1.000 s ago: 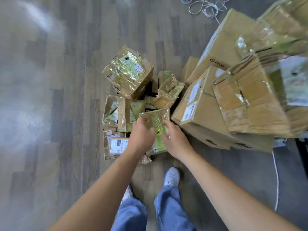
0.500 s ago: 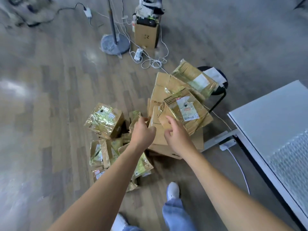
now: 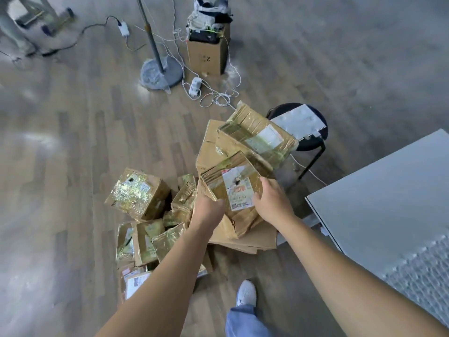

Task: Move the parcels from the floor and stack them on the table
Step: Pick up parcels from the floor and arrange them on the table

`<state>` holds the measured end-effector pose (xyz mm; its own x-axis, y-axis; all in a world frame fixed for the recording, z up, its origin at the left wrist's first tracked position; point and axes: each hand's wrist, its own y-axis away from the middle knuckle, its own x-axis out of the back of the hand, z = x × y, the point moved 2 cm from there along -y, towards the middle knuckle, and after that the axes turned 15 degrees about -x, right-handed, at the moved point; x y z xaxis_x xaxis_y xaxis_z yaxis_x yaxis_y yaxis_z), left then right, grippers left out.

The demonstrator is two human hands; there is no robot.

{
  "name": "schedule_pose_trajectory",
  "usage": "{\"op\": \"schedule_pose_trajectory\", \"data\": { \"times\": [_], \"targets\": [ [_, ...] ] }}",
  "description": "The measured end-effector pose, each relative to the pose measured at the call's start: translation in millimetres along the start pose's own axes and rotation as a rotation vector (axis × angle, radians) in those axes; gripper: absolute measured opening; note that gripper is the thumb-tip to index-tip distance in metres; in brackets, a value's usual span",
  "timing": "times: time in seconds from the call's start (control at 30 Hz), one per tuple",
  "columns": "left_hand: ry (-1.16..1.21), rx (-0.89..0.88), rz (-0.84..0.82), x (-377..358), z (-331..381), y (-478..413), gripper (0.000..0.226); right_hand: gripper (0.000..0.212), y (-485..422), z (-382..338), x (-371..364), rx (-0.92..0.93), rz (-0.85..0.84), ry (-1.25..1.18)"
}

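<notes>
1. Head view: left hand (image 3: pixel 206 212) grips the near left edge of a labelled parcel (image 3: pixel 233 190), fingers curled under it.
2. Right hand (image 3: pixel 272 203) holds the same parcel's right edge, its fingers (image 3: pixel 263 182) curled over the top beside the white label.
3. The parcel sits tilted over larger cartons (image 3: pixel 243 239) on the floor; whether it rests on them cannot be told.
4. A taped box (image 3: pixel 255 137) lies just behind it.
5. Smaller taped parcels (image 3: pixel 138 193) are heaped on the floor to the left.
6. The grey table (image 3: pixel 388 203) stands to the right, apart from the parcel.
7. A black stool (image 3: pixel 315 142) stands beyond the cartons.
</notes>
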<state>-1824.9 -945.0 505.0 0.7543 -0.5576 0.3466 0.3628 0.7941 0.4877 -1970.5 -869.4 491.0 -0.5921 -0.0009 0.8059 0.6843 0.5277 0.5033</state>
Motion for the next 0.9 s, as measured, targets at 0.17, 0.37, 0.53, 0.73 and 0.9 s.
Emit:
{"op": "schedule_pose_trajectory", "data": {
  "times": [0.17,0.37,0.53,0.73,0.9],
  "targets": [
    [0.025,0.164,-0.037,-11.3,-11.9,-13.5,0.035,0.058,-28.6,7.5,-1.3,-0.109,-0.036,0.07],
    [0.054,0.079,0.11,15.3,-3.2,-17.9,0.029,0.053,-14.7,2.1,13.2,-0.183,-0.115,-0.146],
    [0.188,-0.015,0.069,50.7,35.7,9.1,0.026,0.043,38.7,-14.8,52.5,-0.195,-0.028,-0.305],
    [0.197,-0.355,-0.066,46.8,108.6,67.6,0.03,0.023,131.7,-5.4,126.1,-0.244,0.168,-0.598],
    [0.179,-0.535,-0.359,-2.1,169.6,119.4,0.053,0.03,215.9,56.0,188.4,-0.348,0.337,-0.816]
  ]
}}
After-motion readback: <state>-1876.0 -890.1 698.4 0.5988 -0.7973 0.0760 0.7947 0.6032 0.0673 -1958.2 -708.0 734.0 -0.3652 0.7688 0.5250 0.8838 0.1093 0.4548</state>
